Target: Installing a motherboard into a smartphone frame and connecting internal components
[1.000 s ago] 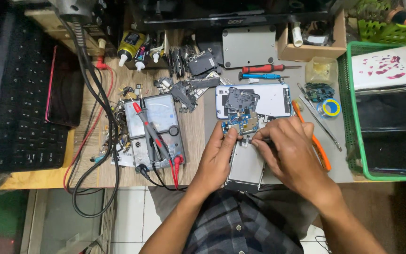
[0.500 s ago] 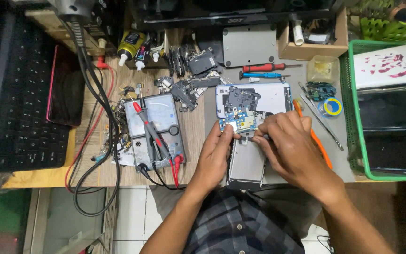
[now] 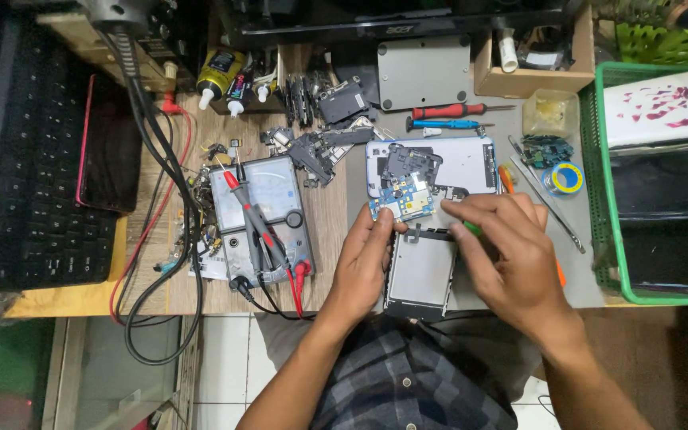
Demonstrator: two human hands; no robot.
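Grey metal shows in the opened phone (image 3: 420, 275) that lies on the bench (image 3: 336, 215), right at the near edge, between the two hands. The left hand (image 3: 368, 255) rests on the phone's left side. Its fingers are bent and the tips press on a small blue circuit board (image 3: 402, 207) at the top of the phone. The right hand (image 3: 511, 247) is curled around a thin tool with a green handle (image 3: 471, 229). Only a little bit of green peeks out, and the tip is hidden by the fingers, so I cannot tell what the tool touches. This hand also covers part of the phone's right side.

Just behind the phone lies a white phone shell (image 3: 463, 163) with dark parts on it. A red screwdriver (image 3: 447, 111) and a blue one (image 3: 447, 124) lie past it. On the left sits a grey meter (image 3: 260, 219) with red and black wires. A green basket (image 3: 607, 199) on the right is cut off by the edge.
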